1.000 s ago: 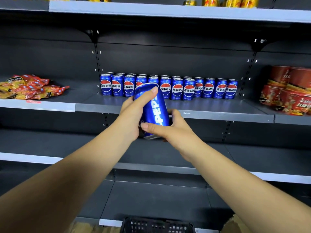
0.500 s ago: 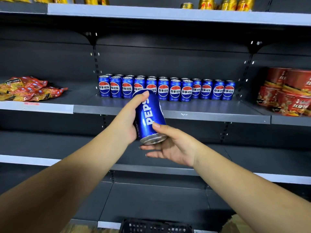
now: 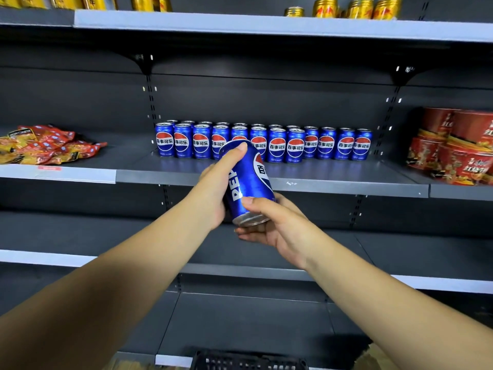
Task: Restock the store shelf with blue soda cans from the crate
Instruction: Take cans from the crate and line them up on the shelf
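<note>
the blue soda can (image 3: 249,182) is held tilted in the air in front of the middle shelf (image 3: 320,182), its top leaning away to the left and its silver base toward the camera; the left hand (image 3: 213,190) grips its side, fingers curled up along the body with a fingertip at the top rim; the right hand (image 3: 274,225) cups under the base, thumb pressed on the lower side, fingers loosely curled beneath; the can overlaps the shelf's front edge in view but does not touch it.

a double row of blue soda cans (image 3: 277,145) stands upright far back on the middle shelf, leaving a broad bare strip of grey deck between the row and the front lip; open deck also lies right of the last can, before the upright slotted post.

the shelving is dark grey metal with pale edge strips; red snack packets (image 3: 50,145) lie on the left bay, red tubs (image 3: 458,150) stack on the right, gold cans (image 3: 357,8) line the top shelf.

the held can hides parts of several cans behind it; the black crate (image 3: 248,361) is cut off by the bottom edge, its contents unseen; the rear row shows only as can tops.
</note>
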Action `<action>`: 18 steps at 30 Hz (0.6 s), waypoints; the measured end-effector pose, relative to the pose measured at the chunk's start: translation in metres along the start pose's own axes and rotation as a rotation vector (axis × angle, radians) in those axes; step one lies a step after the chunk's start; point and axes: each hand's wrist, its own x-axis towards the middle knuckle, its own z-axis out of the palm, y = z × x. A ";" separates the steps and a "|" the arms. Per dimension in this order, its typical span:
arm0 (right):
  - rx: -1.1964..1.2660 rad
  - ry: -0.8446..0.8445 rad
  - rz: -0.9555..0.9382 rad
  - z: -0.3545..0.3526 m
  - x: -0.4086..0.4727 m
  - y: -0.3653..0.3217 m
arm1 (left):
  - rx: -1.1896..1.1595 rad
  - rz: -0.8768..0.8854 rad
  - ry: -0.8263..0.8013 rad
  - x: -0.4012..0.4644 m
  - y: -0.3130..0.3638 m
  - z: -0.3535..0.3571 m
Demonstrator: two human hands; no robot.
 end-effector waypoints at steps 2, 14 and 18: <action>-0.063 0.025 -0.045 0.001 -0.002 -0.002 | 0.008 0.054 0.044 0.000 0.002 0.003; -0.478 0.118 -0.226 0.006 -0.004 -0.005 | 0.056 0.156 0.182 -0.001 0.014 0.008; -0.317 0.038 -0.175 0.005 -0.007 -0.006 | 0.052 0.161 0.156 -0.003 0.017 0.006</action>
